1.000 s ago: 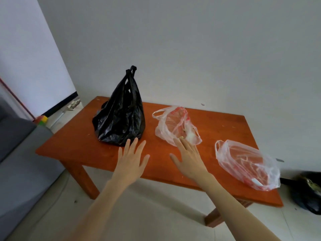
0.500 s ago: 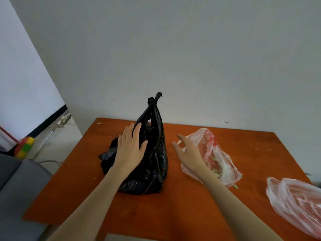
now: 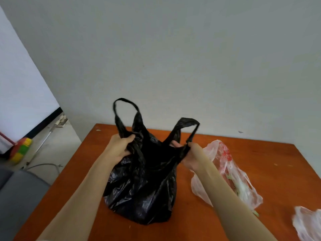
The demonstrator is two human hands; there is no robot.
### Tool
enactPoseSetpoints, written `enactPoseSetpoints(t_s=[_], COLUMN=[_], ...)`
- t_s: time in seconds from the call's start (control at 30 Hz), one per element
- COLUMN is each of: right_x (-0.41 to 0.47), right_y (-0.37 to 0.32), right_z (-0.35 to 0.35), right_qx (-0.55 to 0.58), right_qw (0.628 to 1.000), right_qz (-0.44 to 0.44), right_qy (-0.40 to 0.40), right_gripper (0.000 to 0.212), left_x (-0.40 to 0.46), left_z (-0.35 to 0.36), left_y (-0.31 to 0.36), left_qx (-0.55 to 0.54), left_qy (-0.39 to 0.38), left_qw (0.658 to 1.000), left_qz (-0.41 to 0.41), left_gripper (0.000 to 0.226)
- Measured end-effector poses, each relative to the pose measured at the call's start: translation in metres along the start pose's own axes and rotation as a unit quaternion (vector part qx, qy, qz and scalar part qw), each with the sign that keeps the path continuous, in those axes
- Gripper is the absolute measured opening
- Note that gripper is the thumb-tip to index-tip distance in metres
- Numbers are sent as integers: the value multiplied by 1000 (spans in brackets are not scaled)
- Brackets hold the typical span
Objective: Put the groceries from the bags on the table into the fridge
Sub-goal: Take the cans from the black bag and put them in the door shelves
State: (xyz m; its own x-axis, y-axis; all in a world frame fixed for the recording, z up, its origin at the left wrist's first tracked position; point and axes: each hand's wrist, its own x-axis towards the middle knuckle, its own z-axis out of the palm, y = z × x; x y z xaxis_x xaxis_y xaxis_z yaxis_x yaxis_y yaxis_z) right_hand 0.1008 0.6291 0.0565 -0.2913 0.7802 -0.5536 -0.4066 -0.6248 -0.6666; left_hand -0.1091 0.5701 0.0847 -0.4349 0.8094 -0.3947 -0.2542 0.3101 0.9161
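Fingers of my left hand and right hand curl round the handles of the black bag, which sits mid-table toward the left edge, beside a clear bag.

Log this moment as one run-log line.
stage: opening black bag | left hand: grips left handle | right hand: grips right handle | bag on table | groceries: unseen
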Motion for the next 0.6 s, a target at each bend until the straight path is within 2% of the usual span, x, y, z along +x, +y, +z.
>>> enactPoseSetpoints(t_s=[0.03, 0.1, 0.17, 0.23, 0.3, 0.33, 0.4, 0.43, 0.53, 0.6], right_x=[5, 11, 13, 19, 21, 24, 25, 26, 21, 10], right_y=[-1, 2, 6, 13, 20, 25, 37, 41, 48, 52], right_z=[-6, -17, -22, -29, -26, -21, -11, -6, 6, 6], right_qx=[62, 118, 154, 159, 27, -103, -358, -436, -541, -614], right_qw=[997, 986, 977, 972, 975, 967, 900, 863, 797, 740], right_qz=[21, 50, 46, 2, -92, -134, -185, -206, -246, -257], right_qy=[47, 110, 139, 171, 199, 192, 164, 152, 109, 95], right_gripper=[31, 32, 31, 34, 33, 41, 71, 76, 59, 71], left_x=[6, 15, 21, 28, 32, 34, 42, 45, 53, 60], left_z=[-7, -24, -38, -49, -56, -58, -64, -69, -86, -95], left_y=[-1, -5, -6, -6, -3, -2, 0, 2, 13, 17], left_qx=[-93, -193, -227, -227, -213, -205, -211, -224, -197, -101], left_qy=[-11, -9, 0, -5, -36, -54, -84, -111, -233, -287], left_qw=[994, 973, 959, 955, 956, 957, 955, 949, 936, 939], left_qz=[-55, -129, -170, -193, -197, -195, -193, -192, -175, -160], left_gripper=[18, 22, 29, 36, 35, 33, 29, 29, 22, 28])
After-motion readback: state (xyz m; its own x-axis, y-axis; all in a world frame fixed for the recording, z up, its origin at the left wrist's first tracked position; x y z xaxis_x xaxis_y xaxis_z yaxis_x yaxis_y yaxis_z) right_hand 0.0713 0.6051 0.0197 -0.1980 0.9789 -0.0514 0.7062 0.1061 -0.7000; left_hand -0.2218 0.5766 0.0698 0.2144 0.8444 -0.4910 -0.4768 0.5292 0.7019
